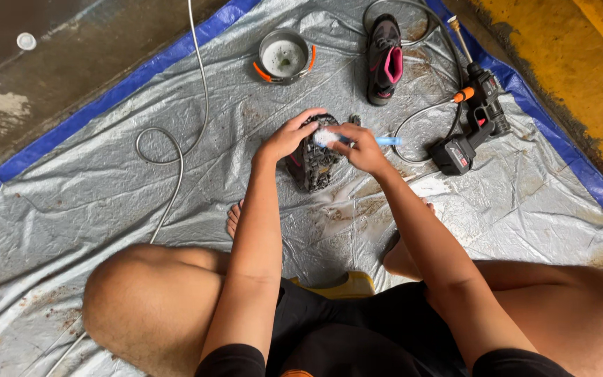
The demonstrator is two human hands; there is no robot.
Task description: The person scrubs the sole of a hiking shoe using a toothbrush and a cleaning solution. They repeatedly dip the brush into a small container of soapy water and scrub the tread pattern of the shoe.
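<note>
Left hand (289,136) clamps the upturned shoe (313,164) at its stiff sole; right hand (359,148) closes around the blue brush (386,141). Wet, likely slippery: grip the sole edges.

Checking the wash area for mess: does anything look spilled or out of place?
Brown muddy smears stain the tarp near the sprayer. The spare shoe lies tipped on its side. Nothing looks damaged.

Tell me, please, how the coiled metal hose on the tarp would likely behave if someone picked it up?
The metal hose lies in loose curves, so it would probably flex and droop rather than stay stiff. On the wet tarp it may feel slippery, and its long length could drag behind.
</note>
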